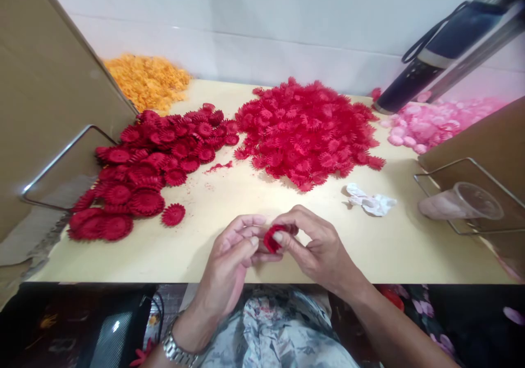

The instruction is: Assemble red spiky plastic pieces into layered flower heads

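A small dark red petal piece (271, 239) is pinched between the thumb and fingers of my right hand (318, 242), just above the table's front part. My left hand (235, 253) meets it from the other side, its fingers curled behind and under the piece and its thumb close to the edge. Part of the piece is hidden by my right thumb. Left of my hands lies a single dark red fringed flower disc (173, 214). Beyond it spreads a pile of similar dark red discs (143, 174). Straight ahead is a large heap of brighter red fringed flower pieces (307, 130).
Orange petals (147, 81) lie back left, pink petals (443, 122) back right. A dark bottle (438, 51) leans at right. Crumpled white tissue (371, 200) rests on the table (328, 264). A plastic cup (461, 201) lies in a wire holder. Brown boards (53, 56) flank the table.
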### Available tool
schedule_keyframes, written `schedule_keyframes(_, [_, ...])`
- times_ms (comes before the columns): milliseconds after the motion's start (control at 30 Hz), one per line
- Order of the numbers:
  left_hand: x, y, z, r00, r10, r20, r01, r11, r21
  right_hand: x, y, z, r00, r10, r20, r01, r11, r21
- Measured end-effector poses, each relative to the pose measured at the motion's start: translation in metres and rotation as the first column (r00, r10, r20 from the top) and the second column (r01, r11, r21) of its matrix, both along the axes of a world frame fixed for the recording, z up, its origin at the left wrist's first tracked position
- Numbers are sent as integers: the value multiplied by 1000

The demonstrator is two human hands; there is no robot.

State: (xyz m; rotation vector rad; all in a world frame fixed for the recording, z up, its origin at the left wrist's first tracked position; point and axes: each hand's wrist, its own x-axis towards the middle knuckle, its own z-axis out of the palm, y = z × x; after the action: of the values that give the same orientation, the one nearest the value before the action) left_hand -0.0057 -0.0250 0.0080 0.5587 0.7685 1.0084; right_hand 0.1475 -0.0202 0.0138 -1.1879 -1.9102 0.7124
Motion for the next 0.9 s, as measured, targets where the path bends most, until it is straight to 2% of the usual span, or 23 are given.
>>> schedule_keyframes(100, [2, 1, 0, 992, -123, -32, 124, 992, 33, 1, 4, 3, 994, 76, 84, -81, 994, 67])
schedule_keyframes(167, [4, 2, 1, 989, -141, -38, 143, 989, 33, 1, 6, 3, 991, 67, 112, -79, 991, 109])
schedule_keyframes(400, [5, 3, 2, 997, -63, 47, 67, 994, -84, -4, 7, -1, 974, 92, 206, -137, 967, 217])
schedule_keyframes(500, [8, 2, 3, 998, -35, -44, 31, 996, -83, -5, 9, -1, 972, 69, 224, -130, 955, 267])
schedule_keyframes(700, [8, 1, -1, 978, -34, -205, 26, 999, -43, -2, 12, 1, 991, -38, 127, -2, 954, 301])
schedule_keyframes(900, [5, 1, -5, 970, -18, -243, 12, 1000, -24, 0, 7, -3, 993, -25, 112, -6, 964, 267])
